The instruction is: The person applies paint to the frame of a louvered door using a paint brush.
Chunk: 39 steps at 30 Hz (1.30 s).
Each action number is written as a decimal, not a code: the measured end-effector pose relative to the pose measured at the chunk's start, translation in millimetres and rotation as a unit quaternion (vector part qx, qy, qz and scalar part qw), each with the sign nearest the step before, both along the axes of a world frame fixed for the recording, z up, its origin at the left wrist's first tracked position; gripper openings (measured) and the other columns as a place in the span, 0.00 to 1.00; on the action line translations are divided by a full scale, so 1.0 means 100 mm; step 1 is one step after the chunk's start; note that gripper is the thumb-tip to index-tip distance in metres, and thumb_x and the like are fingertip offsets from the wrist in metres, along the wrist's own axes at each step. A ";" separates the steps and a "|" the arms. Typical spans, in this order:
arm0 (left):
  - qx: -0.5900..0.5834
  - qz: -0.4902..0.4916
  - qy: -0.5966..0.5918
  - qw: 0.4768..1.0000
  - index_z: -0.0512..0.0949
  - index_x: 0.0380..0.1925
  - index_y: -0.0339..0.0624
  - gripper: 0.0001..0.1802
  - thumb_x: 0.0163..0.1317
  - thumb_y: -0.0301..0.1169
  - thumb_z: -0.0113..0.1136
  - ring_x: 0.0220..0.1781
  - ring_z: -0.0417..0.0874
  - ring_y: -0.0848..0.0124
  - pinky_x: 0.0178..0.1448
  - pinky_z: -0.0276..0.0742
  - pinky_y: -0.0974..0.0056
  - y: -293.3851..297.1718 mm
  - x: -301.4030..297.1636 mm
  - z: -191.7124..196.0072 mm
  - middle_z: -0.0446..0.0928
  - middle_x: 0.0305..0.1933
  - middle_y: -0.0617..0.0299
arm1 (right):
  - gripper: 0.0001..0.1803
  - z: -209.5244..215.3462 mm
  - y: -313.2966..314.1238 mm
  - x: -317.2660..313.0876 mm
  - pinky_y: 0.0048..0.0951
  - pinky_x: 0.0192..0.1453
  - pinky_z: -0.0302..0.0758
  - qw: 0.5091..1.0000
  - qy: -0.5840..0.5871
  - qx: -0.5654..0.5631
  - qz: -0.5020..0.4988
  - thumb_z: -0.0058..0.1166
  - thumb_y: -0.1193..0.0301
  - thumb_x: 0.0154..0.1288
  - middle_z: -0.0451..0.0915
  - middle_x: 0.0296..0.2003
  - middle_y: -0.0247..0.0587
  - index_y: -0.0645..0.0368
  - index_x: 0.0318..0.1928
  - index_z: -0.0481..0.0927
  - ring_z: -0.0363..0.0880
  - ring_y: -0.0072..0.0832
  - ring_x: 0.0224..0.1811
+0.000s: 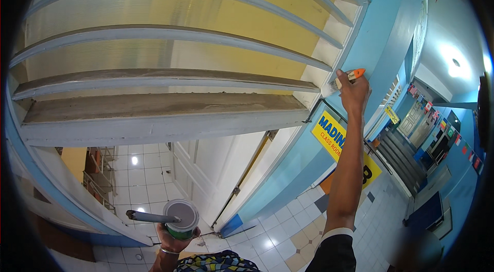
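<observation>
My right hand (355,96), reaching up, is closed around a paintbrush (356,73) with an orange handle end. Its pale bristles are at the right edge of the white frame (320,98), close to the blue wall; whether they touch is hard to tell. Lower down, my left hand (174,242) grips a round paint can (181,213) with a green side, held upright from below. Greyish paint shows inside the can. A grey-smeared stick (152,217) slants out of it to the left; its lower end is hidden in the can.
Slats (170,77) with brownish tops cross the frame above a doorway, before yellowish panels. The white door (221,169) stands open below. A yellow sign (329,134) hangs beside my right forearm. Steps (399,161) and bunting flags lie along the corridor at right.
</observation>
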State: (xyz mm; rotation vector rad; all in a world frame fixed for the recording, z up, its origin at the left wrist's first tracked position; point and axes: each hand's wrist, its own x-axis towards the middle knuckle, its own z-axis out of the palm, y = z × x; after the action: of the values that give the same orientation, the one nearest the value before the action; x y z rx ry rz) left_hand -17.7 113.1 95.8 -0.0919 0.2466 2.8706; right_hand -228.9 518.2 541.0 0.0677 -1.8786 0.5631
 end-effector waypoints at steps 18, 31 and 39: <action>0.051 0.026 -0.063 0.996 0.75 0.61 0.45 0.41 0.57 0.64 0.55 0.49 0.84 0.48 0.46 0.76 0.43 0.00 0.05 0.06 0.81 0.55 0.49 | 0.20 0.04 -0.19 0.23 0.24 0.24 0.78 0.975 -0.024 -0.128 0.178 0.73 0.59 0.66 0.81 0.23 0.37 0.66 0.40 0.83 0.78 0.21 0.20; 0.025 0.011 -0.044 0.999 0.75 0.62 0.47 0.43 0.53 0.64 0.59 0.51 0.82 0.49 0.48 0.75 0.44 -0.06 0.03 -0.05 0.80 0.57 0.51 | 0.12 -0.17 0.13 0.30 0.25 0.34 0.75 0.977 -0.014 -0.136 0.164 0.74 0.74 0.56 0.84 0.26 0.41 0.65 0.36 0.83 0.80 0.23 0.26; 0.014 0.008 -0.032 0.999 0.76 0.61 0.49 0.42 0.53 0.65 0.59 0.51 0.83 0.49 0.48 0.75 0.44 -0.03 0.06 0.01 0.81 0.54 0.52 | 0.13 -0.14 0.05 0.19 0.26 0.37 0.81 0.981 -0.074 -0.119 0.138 0.74 0.72 0.57 0.87 0.32 0.44 0.65 0.36 0.82 0.83 0.26 0.31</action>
State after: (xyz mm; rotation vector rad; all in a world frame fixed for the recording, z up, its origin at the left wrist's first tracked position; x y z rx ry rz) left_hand -11.9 110.3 96.8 -0.1803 0.1944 2.8798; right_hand -209.5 523.2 526.7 0.1348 -1.9444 1.0036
